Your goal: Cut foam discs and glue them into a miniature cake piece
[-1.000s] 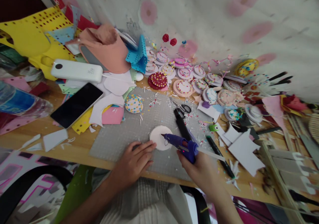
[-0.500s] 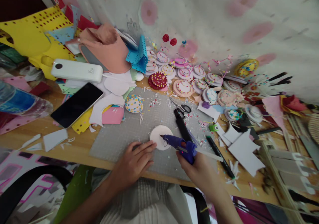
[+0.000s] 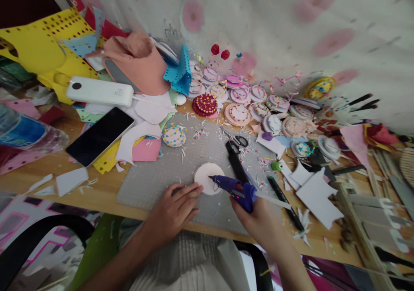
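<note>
A white round disc [image 3: 205, 173] lies flat on the grey cutting mat [image 3: 145, 183] before me. My left hand [image 3: 181, 205] rests palm down beside it, fingers stretched out, with the fingertips on the disc's left edge. My right hand [image 3: 257, 217] is wrapped round the handle of a blue hot glue gun [image 3: 237, 189]. A small red light glows on the gun, and a whitish glue stick [image 3: 273, 199] sticks out of its back. The nozzle is over the middle of the disc; whether it touches is unclear. Behind the gun lie black-handled scissors [image 3: 242, 141].
Several small decorated hat-like discs [image 3: 237, 114] crowd the back of the table. A phone [image 3: 100, 136], a white power bank [image 3: 100, 92] and a water bottle [image 3: 29, 129] are at the left. A green-black marker [image 3: 286, 204] and white scraps [image 3: 318, 196] lie at the right.
The glue gun and my right hand have shifted very slightly right. My left hand and the disc stay where they were.
</note>
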{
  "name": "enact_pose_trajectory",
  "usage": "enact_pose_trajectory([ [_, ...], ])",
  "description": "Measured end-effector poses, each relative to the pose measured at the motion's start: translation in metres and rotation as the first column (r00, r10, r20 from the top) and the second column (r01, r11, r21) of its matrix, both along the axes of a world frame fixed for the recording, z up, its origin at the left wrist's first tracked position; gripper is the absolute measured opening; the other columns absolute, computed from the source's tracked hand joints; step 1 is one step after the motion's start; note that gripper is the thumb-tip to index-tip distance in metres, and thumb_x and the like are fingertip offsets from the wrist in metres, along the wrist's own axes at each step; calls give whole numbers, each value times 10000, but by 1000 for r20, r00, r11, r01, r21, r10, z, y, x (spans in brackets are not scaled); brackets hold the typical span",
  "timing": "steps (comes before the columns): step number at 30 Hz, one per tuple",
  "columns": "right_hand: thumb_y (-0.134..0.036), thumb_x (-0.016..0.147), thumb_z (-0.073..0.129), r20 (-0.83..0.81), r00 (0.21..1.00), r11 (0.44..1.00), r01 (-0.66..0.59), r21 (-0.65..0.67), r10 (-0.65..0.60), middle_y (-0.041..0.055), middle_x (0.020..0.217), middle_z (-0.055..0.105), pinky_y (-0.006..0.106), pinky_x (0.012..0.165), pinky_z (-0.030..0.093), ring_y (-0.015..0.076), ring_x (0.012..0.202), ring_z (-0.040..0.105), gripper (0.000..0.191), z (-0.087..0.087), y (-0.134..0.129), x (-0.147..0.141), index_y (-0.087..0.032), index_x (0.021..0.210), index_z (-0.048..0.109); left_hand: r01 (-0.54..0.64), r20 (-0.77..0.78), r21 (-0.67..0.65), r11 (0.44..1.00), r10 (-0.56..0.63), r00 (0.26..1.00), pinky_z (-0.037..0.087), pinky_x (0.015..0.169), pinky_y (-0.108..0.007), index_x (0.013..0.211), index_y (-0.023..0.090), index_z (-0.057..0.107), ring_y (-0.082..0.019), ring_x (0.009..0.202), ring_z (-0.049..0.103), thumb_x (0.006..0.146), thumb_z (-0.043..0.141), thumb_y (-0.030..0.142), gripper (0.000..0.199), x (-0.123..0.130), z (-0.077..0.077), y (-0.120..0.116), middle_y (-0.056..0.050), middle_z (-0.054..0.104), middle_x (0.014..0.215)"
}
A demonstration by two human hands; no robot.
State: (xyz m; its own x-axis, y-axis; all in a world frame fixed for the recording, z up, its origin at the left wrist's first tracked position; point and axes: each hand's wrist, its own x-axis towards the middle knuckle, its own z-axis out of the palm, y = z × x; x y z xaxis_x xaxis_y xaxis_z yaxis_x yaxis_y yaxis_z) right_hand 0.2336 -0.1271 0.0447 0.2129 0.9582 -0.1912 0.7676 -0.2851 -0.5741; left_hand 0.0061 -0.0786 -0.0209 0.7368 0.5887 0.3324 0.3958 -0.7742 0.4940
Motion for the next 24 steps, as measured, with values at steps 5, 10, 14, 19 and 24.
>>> enact_pose_trajectory([
  [5,-386,803,479,30,999,1000,13,-5,-13,-4,520,517,253,434,343,158,460,476,235,2,1,3,-216,655,542,2,15,8,1000,-2,1000,353,1009,-383,1019,182,595,-184,1277,539,979,469,160,134,0,0,0,-73,630,1333],
  [10,-393,810,468,46,999,999,13,-43,-11,-29,448,431,252,418,292,142,411,400,254,2,2,3,-224,627,516,11,-5,-15,1000,-11,1000,336,1020,-396,1054,179,581,-188,1301,516,979,473,151,134,-1,-2,-1,-70,609,1360],
  [14,-384,825,453,40,999,998,9,-60,-7,-10,484,482,252,411,272,148,433,425,250,2,2,2,-209,671,545,12,3,-10,1000,-12,1000,341,1016,-396,1031,178,585,-192,1297,520,979,467,148,132,-1,-2,-1,-74,611,1357],
  [19,-356,814,471,41,999,998,13,-56,-11,12,542,552,252,424,296,149,455,468,216,4,1,3,-199,693,557,8,9,-7,1000,-8,1000,345,1014,-390,1027,178,592,-192,1287,530,982,463,154,138,-1,-1,0,-79,622,1342],
  [24,-367,806,468,39,999,999,26,-31,-25,2,538,524,253,440,312,147,461,458,215,1,2,4,-211,669,522,5,9,3,1000,-5,1000,343,1018,-385,1035,172,588,-183,1284,529,977,472,147,133,-2,-2,-1,-75,627,1335],
])
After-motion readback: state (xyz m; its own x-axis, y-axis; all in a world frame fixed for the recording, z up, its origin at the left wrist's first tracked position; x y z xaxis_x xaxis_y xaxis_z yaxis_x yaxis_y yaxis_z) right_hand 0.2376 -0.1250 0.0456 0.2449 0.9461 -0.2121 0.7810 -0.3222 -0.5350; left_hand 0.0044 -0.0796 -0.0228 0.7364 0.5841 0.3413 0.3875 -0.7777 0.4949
